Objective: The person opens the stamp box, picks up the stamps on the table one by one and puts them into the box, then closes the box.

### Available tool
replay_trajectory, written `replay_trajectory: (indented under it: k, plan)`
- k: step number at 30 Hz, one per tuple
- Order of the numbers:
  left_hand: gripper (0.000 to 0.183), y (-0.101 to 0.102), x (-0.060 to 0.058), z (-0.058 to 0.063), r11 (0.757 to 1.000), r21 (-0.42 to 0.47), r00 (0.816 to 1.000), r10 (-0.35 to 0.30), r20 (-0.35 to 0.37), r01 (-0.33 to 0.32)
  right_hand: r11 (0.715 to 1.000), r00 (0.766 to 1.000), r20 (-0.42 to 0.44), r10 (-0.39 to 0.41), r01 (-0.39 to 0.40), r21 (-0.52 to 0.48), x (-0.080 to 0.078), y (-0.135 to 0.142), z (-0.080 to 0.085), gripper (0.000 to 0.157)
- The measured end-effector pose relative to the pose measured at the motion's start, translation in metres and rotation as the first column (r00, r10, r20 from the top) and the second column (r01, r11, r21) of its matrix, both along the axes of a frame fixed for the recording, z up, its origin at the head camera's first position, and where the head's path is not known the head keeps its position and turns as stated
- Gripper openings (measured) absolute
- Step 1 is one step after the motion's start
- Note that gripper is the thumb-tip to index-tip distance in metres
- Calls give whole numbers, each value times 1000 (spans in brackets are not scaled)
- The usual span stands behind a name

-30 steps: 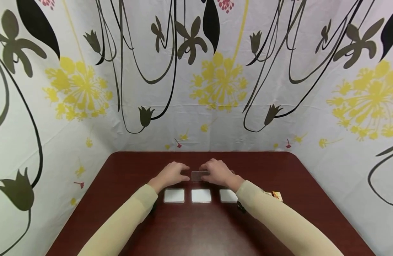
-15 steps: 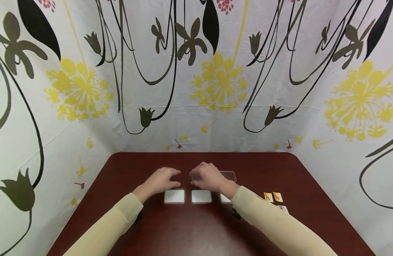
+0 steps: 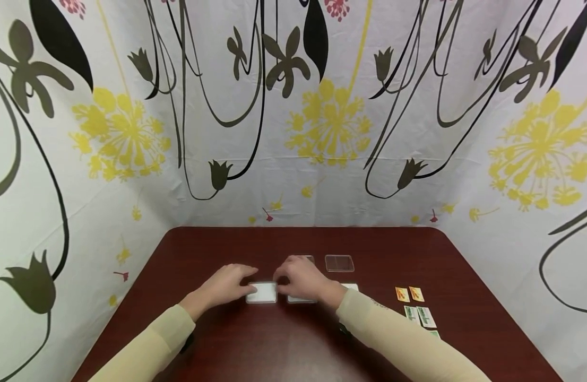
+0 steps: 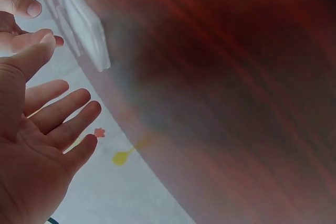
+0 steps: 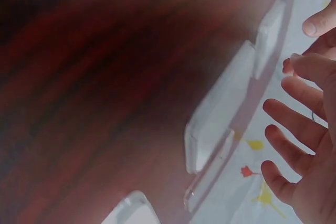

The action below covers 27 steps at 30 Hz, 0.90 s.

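Observation:
My left hand hovers at the left edge of a shallow rectangular white case with a clear rim, its fingers apart and relaxed. On that case's right side is my right hand, loosely bent above a second white case and covering much of it. A third white case is mostly hidden by the right wrist. In the left wrist view, the left hand shows spread fingers with nothing held. The right wrist view likewise has the right hand empty, fingers spread, above the cases.
Two clear, shallow trays or lids lie behind the cases: one fully visible, the other partly behind the right hand. Orange cards and green-and-white cards lie on the right of the dark red table. Patterned cloth surrounds it.
Both hands have moved left and toward the person, from beside the clear trays to the leftmost white case. Green-and-white cards on the right have come into sight from under the right sleeve.

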<state>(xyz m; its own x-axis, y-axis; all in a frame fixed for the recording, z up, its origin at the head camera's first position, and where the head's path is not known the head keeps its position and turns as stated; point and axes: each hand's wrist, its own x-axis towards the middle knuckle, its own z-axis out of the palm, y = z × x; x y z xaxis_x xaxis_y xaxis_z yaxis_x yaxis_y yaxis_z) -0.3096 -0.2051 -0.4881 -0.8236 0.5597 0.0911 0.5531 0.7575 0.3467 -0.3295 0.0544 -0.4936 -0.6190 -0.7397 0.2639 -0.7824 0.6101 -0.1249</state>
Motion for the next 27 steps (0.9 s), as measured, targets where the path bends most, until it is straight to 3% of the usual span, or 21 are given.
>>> replay_trajectory:
  k: [6,12,27]
  plan:
    - [60,-1,5,-10,999,-26,1000,-27,14,28,998,999,24,-22,20,67,5,-6,-9,20]
    - [52,2,8,-17,995,-84,998,-60,5,60,995,999,27,-30,27,98,7,-11,-13,30]
    - [38,7,13,-19,994,-93,996,-64,-68,58,989,999,-9,-45,45,141,9,-18,-8,34]
